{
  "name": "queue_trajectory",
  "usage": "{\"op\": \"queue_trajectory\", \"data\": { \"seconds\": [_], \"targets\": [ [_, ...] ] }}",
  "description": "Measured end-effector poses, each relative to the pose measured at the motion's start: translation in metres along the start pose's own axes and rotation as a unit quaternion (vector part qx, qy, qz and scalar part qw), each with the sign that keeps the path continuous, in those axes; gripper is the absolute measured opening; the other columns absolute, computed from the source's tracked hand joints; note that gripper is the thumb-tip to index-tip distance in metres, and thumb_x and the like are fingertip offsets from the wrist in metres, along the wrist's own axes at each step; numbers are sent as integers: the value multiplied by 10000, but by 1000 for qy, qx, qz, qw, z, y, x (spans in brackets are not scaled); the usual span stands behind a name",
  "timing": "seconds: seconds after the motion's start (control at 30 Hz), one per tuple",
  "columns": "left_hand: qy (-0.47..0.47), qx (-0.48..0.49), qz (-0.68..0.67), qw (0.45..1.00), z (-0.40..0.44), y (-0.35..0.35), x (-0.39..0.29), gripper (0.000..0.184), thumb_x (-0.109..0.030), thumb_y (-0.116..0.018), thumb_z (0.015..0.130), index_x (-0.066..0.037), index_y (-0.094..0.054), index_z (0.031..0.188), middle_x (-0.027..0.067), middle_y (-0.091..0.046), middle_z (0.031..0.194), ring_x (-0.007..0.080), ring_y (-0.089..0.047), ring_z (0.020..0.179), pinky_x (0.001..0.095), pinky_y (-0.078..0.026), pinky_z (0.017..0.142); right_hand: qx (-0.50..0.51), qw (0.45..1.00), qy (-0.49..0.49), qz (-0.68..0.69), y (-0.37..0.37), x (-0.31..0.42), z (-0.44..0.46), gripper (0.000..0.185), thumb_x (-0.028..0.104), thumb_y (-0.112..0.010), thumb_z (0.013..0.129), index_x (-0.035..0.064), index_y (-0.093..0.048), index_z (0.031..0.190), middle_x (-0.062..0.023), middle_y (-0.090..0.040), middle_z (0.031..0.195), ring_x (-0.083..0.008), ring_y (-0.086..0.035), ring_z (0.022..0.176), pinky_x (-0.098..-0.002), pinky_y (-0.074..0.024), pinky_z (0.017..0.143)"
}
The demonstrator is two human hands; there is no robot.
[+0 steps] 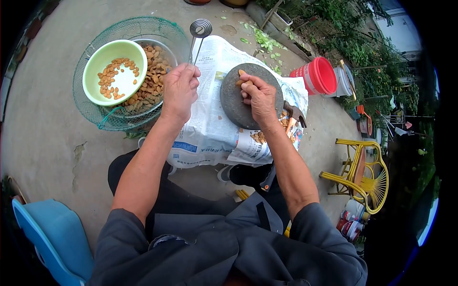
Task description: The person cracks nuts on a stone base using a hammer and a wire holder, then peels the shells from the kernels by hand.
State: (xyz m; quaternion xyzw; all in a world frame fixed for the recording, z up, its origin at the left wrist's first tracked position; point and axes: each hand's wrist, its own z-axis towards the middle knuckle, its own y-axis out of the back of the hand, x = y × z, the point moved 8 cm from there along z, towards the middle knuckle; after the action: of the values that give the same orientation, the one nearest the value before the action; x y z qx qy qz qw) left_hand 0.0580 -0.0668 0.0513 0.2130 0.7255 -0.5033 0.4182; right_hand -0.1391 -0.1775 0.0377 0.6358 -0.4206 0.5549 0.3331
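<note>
Hands: two, both bare, one person's; left hand [179, 90] and right hand [262, 95].
Coil-ended tool [201, 28]: one, metal, its spiral head standing out beyond the left hand.
Stone block [236, 108]: one, grey, rounded, on newspaper [205, 117].
Hammer [295, 113]: one, lying just beside the stone block, right of it.
Broken shells [259, 137]: many, uncounted, on the newspaper near the hammer.
Green bowl [90, 81]: one, holding some dozens of kernels [113, 70].
Metal basin [167, 51]: one, heaped with uncounted brown nuts [153, 71], partly under the green bowl.
Mesh basket [157, 21]: one, around both vessels.
Red bucket [305, 77]: one, beyond the newspaper.
Left grip: fingers closed round the tool's handle.
Right grip: thumb and fingers pinched nearly together on a brown nut [246, 83], over the stone block; whether it also touches a second piece cannot be told.
</note>
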Motion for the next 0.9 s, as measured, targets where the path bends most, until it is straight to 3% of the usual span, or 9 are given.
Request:
{"op": "queue_trajectory", "data": {
  "seconds": [0.17, 0.23, 0.33, 0.37, 0.43, 0.57, 0.67, 0.9],
  "targets": [
    [-2, -1, 8, 1000, -1, -2, -1, 219, -220, -466, 1036, -85, -529, 875, -93, -368, 612, -3, -296, 479, 156, -275, 408, -18, 998, -9, 62, 4, -1, -8, 218, 31, -639, 874, 13, -705, 1081, 3, -621, 812, -49, -522, 635, -159, -380, 489],
    [-8, -13, -8, 1000, -1, -2, -1, 229, -190, -486, 1012, -80, -555, 823, -87, -377, 611, -4, -278, 477, 171, -227, 405, -13, 998, -9, 68, 2, -3, -13, 213, 23, -633, 877, 11, -705, 1078, 10, -617, 815, -47, -524, 640, -152, -380, 491],
    [-11, -23, -16, 1000, -2, -1, -1, 235, -171, -498, 998, -78, -568, 794, -84, -382, 611, -4, -269, 477, 179, -204, 405, -28, 999, 14, -21, 3, 6, -20, 214, 49, -633, 859, -9, -694, 1056, -15, -605, 783, -78, -528, 627, -212, -409, 534],
    [-11, -24, -16, 1000, -2, -1, -1, 234, -169, -499, 997, -78, -569, 792, -84, -383, 611, -3, -269, 477, 178, -205, 405, -27, 989, 73, -129, 0, 16, -23, 219, 52, -635, 845, -8, -693, 1047, -45, -614, 792, -121, -552, 646, -247, -434, 569],
    [-10, -26, -12, 1000, -3, -2, -2, 231, -164, -500, 993, -78, -569, 790, -85, -383, 611, -3, -269, 476, 178, -204, 406, -24, 922, 186, -339, -12, 32, -32, 229, 58, -638, 817, -5, -690, 1030, -105, -633, 809, -209, -600, 683, -317, -484, 639],
    [-6, -23, -7, 1000, -3, -2, 0, 224, -158, -501, 985, -81, -570, 787, -85, -386, 615, -3, -272, 481, 178, -206, 408, -28, 862, 231, -450, -20, 27, -34, 233, 69, -648, 764, 3, -678, 986, -187, -636, 890, -386, -621, 865, -445, -492, 811],
    [4, -3, 19, 1000, -2, -2, 0, 215, -209, -467, 1034, -84, -535, 873, -93, -369, 609, -3, -297, 479, 157, -276, 406, -38, 872, 232, -430, -18, 25, -36, 247, 55, -660, 761, 7, -678, 1003, -177, -638, 900, -353, -637, 844, -413, -506, 798],
    [-3, -23, -11, 1000, -3, -1, 0, 221, -157, -500, 981, -81, -571, 786, -87, -387, 616, -2, -280, 490, 178, -208, 411, -88, 916, 191, -341, 1, 22, -46, 224, 47, -683, 781, 1, -691, 1000, -136, -667, 871, -231, -663, 743, -322, -523, 711]
  ]
}}
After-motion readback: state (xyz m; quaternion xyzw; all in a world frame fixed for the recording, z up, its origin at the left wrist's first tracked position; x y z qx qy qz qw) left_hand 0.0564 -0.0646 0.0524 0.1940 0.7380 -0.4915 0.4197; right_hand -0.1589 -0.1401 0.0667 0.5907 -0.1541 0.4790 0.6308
